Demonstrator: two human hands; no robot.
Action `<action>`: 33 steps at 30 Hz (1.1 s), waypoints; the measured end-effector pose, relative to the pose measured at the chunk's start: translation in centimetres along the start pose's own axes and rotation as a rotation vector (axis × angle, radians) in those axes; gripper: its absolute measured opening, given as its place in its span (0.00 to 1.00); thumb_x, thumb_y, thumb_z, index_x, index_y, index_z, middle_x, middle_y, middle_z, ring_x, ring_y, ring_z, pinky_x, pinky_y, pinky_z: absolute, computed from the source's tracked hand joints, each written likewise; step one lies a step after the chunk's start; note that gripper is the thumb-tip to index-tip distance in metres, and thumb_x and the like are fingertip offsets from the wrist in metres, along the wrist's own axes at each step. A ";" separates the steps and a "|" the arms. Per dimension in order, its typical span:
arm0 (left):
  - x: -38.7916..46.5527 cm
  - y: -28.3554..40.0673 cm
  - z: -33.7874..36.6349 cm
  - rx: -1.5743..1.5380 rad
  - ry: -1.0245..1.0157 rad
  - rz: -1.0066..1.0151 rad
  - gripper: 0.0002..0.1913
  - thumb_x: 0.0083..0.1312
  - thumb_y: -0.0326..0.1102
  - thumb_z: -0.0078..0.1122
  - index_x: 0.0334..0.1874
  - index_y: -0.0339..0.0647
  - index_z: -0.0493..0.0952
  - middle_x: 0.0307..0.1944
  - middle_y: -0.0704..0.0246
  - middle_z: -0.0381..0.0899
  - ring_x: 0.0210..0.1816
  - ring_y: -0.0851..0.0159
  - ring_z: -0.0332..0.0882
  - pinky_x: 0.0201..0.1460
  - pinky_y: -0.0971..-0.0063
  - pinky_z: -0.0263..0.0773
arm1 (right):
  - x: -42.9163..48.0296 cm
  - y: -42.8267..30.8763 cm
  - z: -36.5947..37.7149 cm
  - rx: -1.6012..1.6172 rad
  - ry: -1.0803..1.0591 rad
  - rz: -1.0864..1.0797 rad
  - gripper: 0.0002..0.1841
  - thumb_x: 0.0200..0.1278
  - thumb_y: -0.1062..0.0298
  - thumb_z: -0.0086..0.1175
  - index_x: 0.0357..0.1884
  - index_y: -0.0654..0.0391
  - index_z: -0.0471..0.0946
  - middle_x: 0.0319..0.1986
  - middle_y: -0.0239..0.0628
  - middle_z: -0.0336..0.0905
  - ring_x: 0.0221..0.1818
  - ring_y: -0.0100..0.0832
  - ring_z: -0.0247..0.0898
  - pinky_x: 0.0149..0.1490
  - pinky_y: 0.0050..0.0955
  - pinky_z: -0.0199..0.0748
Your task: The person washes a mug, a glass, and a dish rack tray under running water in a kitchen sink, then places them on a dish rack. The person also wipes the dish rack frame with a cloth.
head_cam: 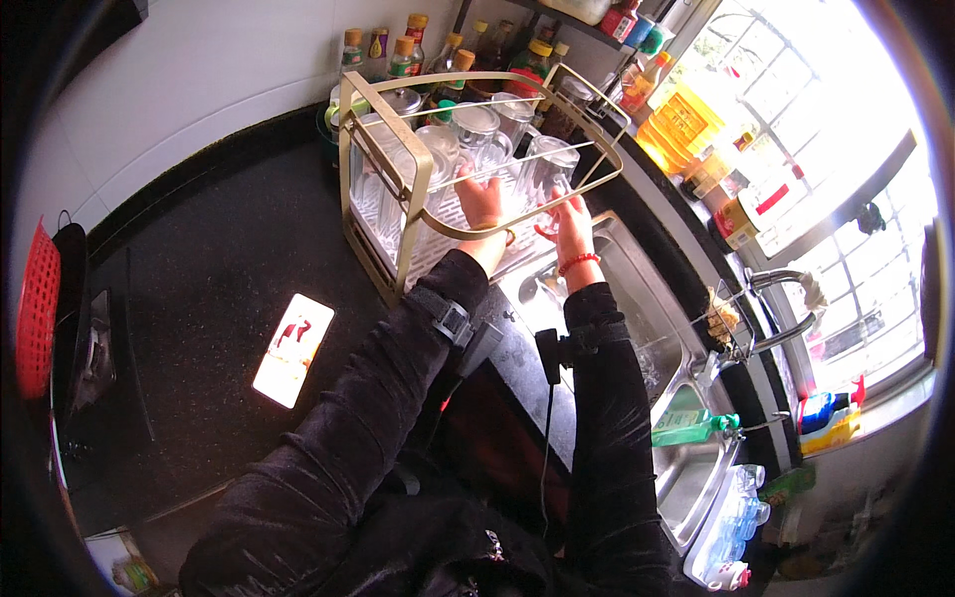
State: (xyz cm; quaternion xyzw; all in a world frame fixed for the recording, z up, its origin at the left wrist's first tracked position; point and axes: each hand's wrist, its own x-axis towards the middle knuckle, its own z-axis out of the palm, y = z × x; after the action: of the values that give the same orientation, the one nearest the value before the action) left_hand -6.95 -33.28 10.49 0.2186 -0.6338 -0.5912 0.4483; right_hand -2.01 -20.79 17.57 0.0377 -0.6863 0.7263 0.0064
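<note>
A metal-framed dish rack (415, 172) with a slotted white tray (436, 250) stands on the black counter and holds several upturned glasses (475, 123). Inside the frame, my left hand (481, 200) is at the glasses near the rack's middle; its fingers are partly hidden, so its hold is unclear. My right hand (573, 227), with a red bead bracelet, grips a clear glass mug (548, 168) at the rack's right end, by its lower side. The mug is upside down or nearly so.
Right of the rack lies a steel sink (634, 276) with a faucet (783, 336) and a green detergent bottle (690, 427). Sauce bottles (403, 60) stand behind the rack. A lit phone (293, 351) lies on the counter, and a red plastic basket (37, 313) is at far left.
</note>
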 end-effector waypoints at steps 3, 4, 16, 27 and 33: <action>0.6 -2.4 1.1 -0.329 -0.050 -0.318 0.22 0.53 0.27 0.52 0.52 0.41 0.65 0.45 0.62 0.72 0.37 0.64 0.75 0.32 0.71 0.71 | -1.3 -1.4 -0.6 0.065 -0.085 0.024 0.09 0.60 0.57 0.52 0.35 0.50 0.71 0.26 0.25 0.65 0.37 0.27 0.69 0.35 0.38 0.75; 0.8 -2.9 1.4 -0.430 -0.012 -0.340 0.20 0.53 0.27 0.51 0.51 0.42 0.65 0.44 0.64 0.72 0.33 0.68 0.76 0.25 0.73 0.72 | -1.9 -1.9 -0.9 0.059 -0.084 0.034 0.09 0.60 0.57 0.52 0.35 0.50 0.71 0.26 0.25 0.65 0.38 0.27 0.69 0.35 0.38 0.75; -1.6 0.7 -1.6 -0.411 -0.098 -0.227 0.15 0.63 0.43 0.51 0.31 0.35 0.71 0.30 0.63 0.78 0.35 0.65 0.76 0.38 0.70 0.68 | -5.7 -4.3 -2.3 0.051 -0.027 0.019 0.14 0.59 0.52 0.54 0.37 0.50 0.70 0.26 0.26 0.66 0.33 0.28 0.71 0.30 0.35 0.75; -7.0 4.9 -4.0 -0.329 -0.372 -0.355 0.12 0.65 0.42 0.51 0.26 0.42 0.72 0.22 0.75 0.74 0.24 0.76 0.71 0.30 0.81 0.68 | -9.7 -4.8 -7.1 -0.518 0.041 0.120 0.18 0.54 0.53 0.57 0.41 0.55 0.76 0.29 0.28 0.76 0.29 0.23 0.71 0.27 0.26 0.68; -7.2 3.4 -3.9 0.079 -0.519 -0.102 0.14 0.64 0.44 0.52 0.28 0.41 0.74 0.22 0.73 0.76 0.26 0.74 0.74 0.30 0.79 0.69 | -10.2 -3.4 -13.4 -0.415 0.101 0.269 0.22 0.52 0.48 0.57 0.41 0.55 0.75 0.35 0.30 0.73 0.37 0.29 0.71 0.37 0.43 0.68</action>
State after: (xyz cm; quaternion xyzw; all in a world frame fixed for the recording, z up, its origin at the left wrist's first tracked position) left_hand 0.75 -28.91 11.06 0.1085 -0.7383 -0.6242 0.2315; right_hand 7.73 -6.83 19.57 -0.0924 -0.8185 0.5650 -0.0486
